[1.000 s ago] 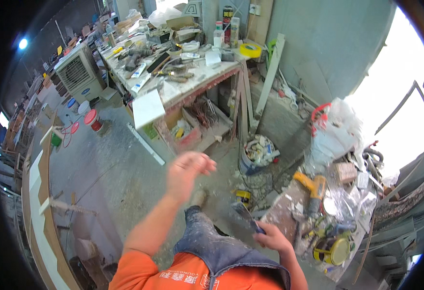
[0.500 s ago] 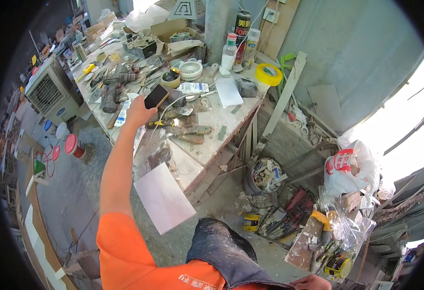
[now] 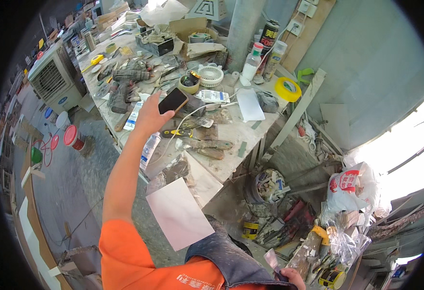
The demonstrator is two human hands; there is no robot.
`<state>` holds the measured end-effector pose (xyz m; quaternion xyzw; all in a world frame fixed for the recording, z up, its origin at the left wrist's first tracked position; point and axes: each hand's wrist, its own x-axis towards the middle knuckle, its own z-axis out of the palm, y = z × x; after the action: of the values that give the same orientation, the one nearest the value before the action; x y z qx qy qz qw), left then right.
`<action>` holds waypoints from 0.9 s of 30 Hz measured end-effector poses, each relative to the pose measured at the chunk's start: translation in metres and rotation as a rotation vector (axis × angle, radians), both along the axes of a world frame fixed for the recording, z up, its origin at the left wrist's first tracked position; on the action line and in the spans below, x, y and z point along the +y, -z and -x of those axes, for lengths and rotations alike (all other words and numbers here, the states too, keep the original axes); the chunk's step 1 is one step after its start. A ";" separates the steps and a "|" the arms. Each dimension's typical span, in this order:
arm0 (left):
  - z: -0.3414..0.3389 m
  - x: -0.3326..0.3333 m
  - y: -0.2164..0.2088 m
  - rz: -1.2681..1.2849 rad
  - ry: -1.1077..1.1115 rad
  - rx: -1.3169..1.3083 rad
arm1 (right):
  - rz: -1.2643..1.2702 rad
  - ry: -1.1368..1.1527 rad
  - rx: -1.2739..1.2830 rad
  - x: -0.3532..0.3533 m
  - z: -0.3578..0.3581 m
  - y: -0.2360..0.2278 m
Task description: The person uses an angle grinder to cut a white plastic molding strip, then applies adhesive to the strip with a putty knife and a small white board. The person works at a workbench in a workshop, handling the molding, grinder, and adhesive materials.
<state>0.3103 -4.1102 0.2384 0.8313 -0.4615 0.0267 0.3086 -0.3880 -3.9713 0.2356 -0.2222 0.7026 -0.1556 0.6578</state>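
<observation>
My left hand (image 3: 149, 116) reaches over the cluttered worktable and is closed around the edge of a black-screened phone (image 3: 173, 102), thumb along its near side. Low at the right, partly cut by the picture's lower edge, my right hand (image 3: 295, 279) grips what looks like a putty knife, its flat pale blade (image 3: 272, 261) pointing up. A pale square panel (image 3: 180, 215) lies at the table's near corner, sticking out past the edge. Close to the phone are a yellow-and-black utility knife (image 3: 177, 133), scrapers (image 3: 207, 145) and a white-and-blue tube (image 3: 149, 151).
The worktable (image 3: 231, 166) also carries power drills (image 3: 120, 94), a small white fan (image 3: 210, 76), yellow tape (image 3: 288, 89) and bottles (image 3: 251, 65). Below right stand a scrap-filled bucket (image 3: 269, 186) and a white plastic bag (image 3: 354, 186). An air cooler (image 3: 57, 79) stands left.
My right hand has risen further into view, now showing the putty knife. The whole view has shifted, so the table sits farther right. My left hand keeps hold of the phone.
</observation>
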 end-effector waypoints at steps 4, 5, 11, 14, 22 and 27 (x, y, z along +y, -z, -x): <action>0.001 0.038 -0.001 0.247 -0.068 0.089 | -0.060 -0.728 0.120 0.030 0.114 0.104; 0.003 0.052 -0.003 0.269 -0.097 0.128 | -0.042 -0.948 0.146 0.044 0.149 0.131; -0.016 0.182 0.061 0.322 -0.441 0.082 | -0.282 -1.164 0.297 -0.034 0.167 0.052; -0.015 0.260 0.147 0.104 -0.622 0.178 | -0.311 -0.897 0.298 -0.083 0.154 0.027; 0.170 0.384 0.368 -0.753 -0.293 0.558 | -0.090 -1.200 0.242 -0.147 -0.008 -0.022; 0.268 0.391 0.399 -0.729 -0.054 0.614 | 0.080 -0.917 0.162 -0.150 -0.011 -0.013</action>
<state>0.0426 -3.7194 -0.1607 0.8665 -0.3063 -0.3760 0.1181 -0.3770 -4.1215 0.2491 -0.5465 0.5746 0.1418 0.5925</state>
